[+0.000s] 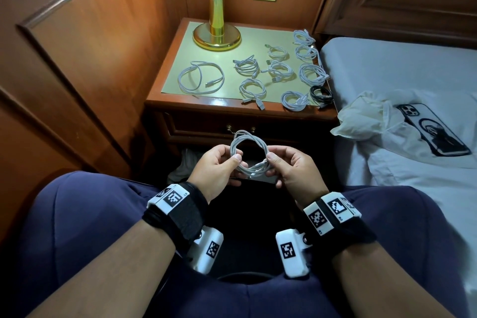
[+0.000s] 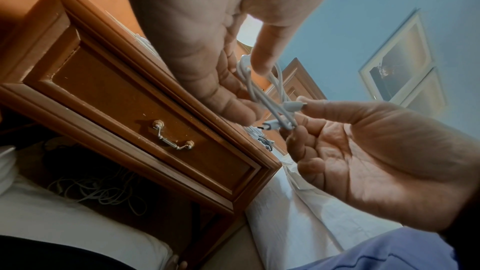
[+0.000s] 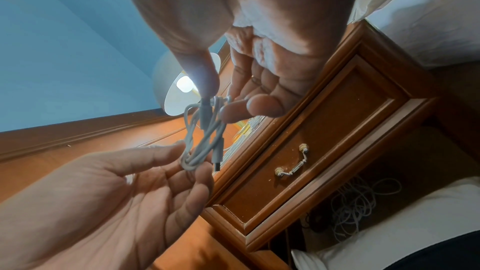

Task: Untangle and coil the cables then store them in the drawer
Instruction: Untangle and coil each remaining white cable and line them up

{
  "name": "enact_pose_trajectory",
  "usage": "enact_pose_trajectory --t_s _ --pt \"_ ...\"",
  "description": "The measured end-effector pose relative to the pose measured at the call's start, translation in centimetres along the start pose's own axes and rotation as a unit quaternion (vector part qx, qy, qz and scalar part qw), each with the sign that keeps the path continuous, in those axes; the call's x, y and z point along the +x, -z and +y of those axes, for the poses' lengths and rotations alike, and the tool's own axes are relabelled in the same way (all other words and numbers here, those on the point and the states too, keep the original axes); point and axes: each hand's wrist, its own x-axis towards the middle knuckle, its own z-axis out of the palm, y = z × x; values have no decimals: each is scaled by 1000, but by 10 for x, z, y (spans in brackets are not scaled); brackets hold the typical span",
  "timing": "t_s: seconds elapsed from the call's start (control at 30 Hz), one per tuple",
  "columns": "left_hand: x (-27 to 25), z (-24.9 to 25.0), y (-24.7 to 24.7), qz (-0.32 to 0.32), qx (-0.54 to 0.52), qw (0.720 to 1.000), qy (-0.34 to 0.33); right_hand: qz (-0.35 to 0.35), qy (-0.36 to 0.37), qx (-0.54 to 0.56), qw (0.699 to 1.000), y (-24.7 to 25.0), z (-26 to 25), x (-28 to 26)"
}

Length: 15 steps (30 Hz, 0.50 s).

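Cables: your wooden nightstand worktop (image 1: pixel 206 104) carries ten coiled cables (image 1: pixel 278 70) on its pale green mat, nine white and one black, beside a brass lamp base (image 1: pixel 216 37). Its closed wooden drawer (image 2: pixel 145 110), with a brass handle (image 2: pixel 172 138), sits just below. At the right, a bed (image 1: pixel 387 64) holds a phone (image 1: pixel 433 129). Your left hand (image 1: pixel 218 166) and right hand (image 1: pixel 291 166) each pinch one side of a white coiled cable (image 1: pixel 249 152), held above your lap, in front of the drawer, thumb against fingertips.
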Motion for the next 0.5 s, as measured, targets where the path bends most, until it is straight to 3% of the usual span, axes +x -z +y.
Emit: enact_pose_trajectory --t_s 0.3,0.5 --pt "3 20 3 -33 -53 998 -21 -14 27 -26 999 7 -24 5" --pt "48 55 38 22 85 993 -77 -14 63 -43 997 6 -73 48"
